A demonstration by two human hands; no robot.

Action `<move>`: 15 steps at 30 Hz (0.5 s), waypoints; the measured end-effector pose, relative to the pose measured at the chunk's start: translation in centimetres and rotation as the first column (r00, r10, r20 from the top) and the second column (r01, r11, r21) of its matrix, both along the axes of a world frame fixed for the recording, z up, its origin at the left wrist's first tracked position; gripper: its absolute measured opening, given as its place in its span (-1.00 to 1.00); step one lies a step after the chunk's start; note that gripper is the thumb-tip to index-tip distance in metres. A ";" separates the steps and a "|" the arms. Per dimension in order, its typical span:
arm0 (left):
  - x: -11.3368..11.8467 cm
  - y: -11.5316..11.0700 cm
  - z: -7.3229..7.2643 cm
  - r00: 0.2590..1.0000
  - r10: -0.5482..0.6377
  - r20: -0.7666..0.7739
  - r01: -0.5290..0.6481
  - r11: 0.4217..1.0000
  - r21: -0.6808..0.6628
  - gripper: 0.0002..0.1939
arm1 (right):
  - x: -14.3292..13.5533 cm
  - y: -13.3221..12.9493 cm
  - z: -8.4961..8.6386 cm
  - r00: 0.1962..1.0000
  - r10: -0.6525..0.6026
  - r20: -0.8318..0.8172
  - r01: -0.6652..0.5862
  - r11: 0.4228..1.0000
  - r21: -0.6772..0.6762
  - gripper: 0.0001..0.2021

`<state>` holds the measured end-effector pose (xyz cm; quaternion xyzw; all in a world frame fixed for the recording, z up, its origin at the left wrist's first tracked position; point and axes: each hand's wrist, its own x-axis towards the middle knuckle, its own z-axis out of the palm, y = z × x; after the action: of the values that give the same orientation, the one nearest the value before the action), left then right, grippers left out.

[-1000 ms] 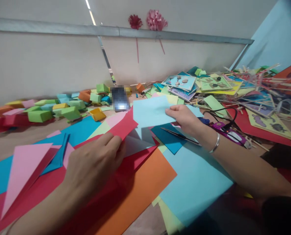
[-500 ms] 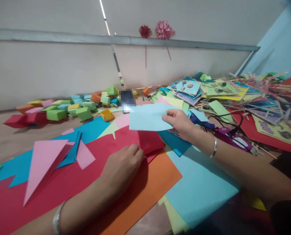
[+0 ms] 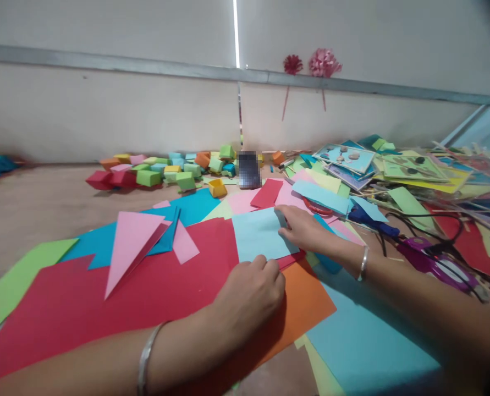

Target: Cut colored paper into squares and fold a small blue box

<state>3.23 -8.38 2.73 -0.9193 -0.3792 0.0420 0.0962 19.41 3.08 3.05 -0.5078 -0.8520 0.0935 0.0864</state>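
A light blue paper sheet (image 3: 255, 234) lies on the red paper in the middle of the head view. My right hand (image 3: 304, 226) rests at its right edge, with thumb and forefinger apart. Just in front of that sheet, my left hand (image 3: 251, 294) is closed, knuckles up, over the red paper (image 3: 162, 286) and the orange paper (image 3: 306, 300). Its fingertips are hidden, so what they grip cannot be made out. Left of the hands, a folded pink paper piece (image 3: 133, 239) stands beside a folded blue piece (image 3: 168, 239).
Several coloured paper boxes (image 3: 185, 181) line the wall. A purple glue gun (image 3: 438, 264) with a black cable lies on the right, below a pile of craft pictures (image 3: 343, 157) and sticks. Paper flowers (image 3: 325, 63) hang on the wall rail (image 3: 146, 66).
My right hand has lowered the light blue sheet onto the red paper, and its fingers have loosened. A small red piece now shows behind it. The view has swung left.
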 end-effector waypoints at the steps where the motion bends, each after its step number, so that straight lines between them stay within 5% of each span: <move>1: 0.1 0.1 0.2 1.000 0.002 0.003 -0.002 1.000 -0.020 -0.75 | 0.1 0.0 -0.1 1.000 0.018 0.002 -0.018 1.000 0.005 -0.57; 6: 0.4 0.0 0.5 0.999 0.009 0.043 -0.007 0.999 -0.033 -0.79 | 0.2 0.5 1.2 0.994 0.107 0.035 -0.111 0.985 0.134 -0.74; 10: 0.7 -0.7 0.4 0.985 -0.129 0.117 0.129 0.992 0.003 -0.84 | -3.8 0.7 3.8 0.948 0.316 0.017 -0.314 0.929 0.196 -0.79; 15: 0.8 -1.6 -0.3 0.815 -0.493 0.305 0.480 0.869 0.123 -0.80 | -14.6 -0.2 5.0 0.720 0.648 0.247 -0.689 0.624 0.368 -0.71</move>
<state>4.02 -10.03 2.46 -0.9774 -0.1432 -0.1446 0.0581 4.81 2.91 8.01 -0.1255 -0.9803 -0.0969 0.1179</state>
